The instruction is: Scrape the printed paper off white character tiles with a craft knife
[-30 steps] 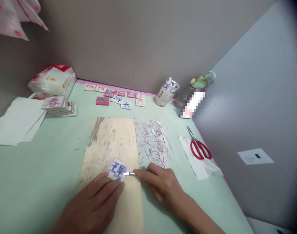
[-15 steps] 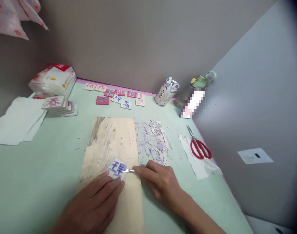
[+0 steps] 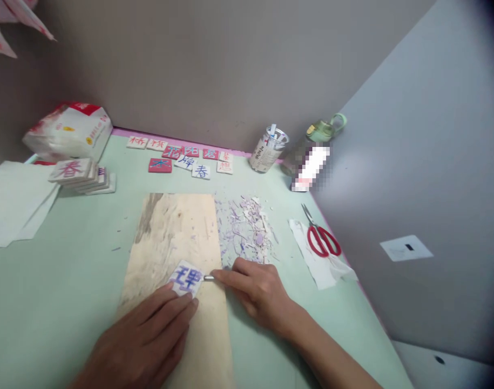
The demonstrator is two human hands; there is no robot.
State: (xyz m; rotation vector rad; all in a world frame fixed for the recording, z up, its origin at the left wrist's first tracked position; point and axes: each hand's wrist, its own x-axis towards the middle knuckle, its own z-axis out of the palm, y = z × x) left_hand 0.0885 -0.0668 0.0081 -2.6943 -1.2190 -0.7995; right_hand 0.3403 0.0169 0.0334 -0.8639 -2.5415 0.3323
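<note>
In the head view, the left hand (image 3: pixel 149 337) lies flat on the near end of a wooden board (image 3: pixel 177 232), fingers together and stretched forward, their tips pressing on the near edge of a small white tile (image 3: pixel 185 277) that bears a blue-purple character. The tile sits on the near right part of the board, turned a little askew. The right hand (image 3: pixel 257 292) rests just to the right of the tile, its fingers pinched on a thin metal tool (image 3: pixel 209 277) whose tip touches the tile's right edge; most of the tool is hidden in the fingers.

Just beyond the right hand, a heap of white and purple shavings (image 3: pixel 247 229) spreads over the green mat (image 3: pixel 68 281) beside the board's right edge. Further right, red-handled scissors (image 3: pixel 320 236) lie on a piece of white paper (image 3: pixel 322 267). At the far edge of the mat stands a row of small tiles with red and blue characters (image 3: pixel 182 158), and right of them a can holding small sticks (image 3: pixel 266 149) and a green-capped bottle (image 3: pixel 315 148). At the far left, a stack of tiles (image 3: pixel 80 175) sits near a tissue pack (image 3: pixel 68 132), with sheets of white tissue (image 3: pixel 12 200) spread near the left edge.
</note>
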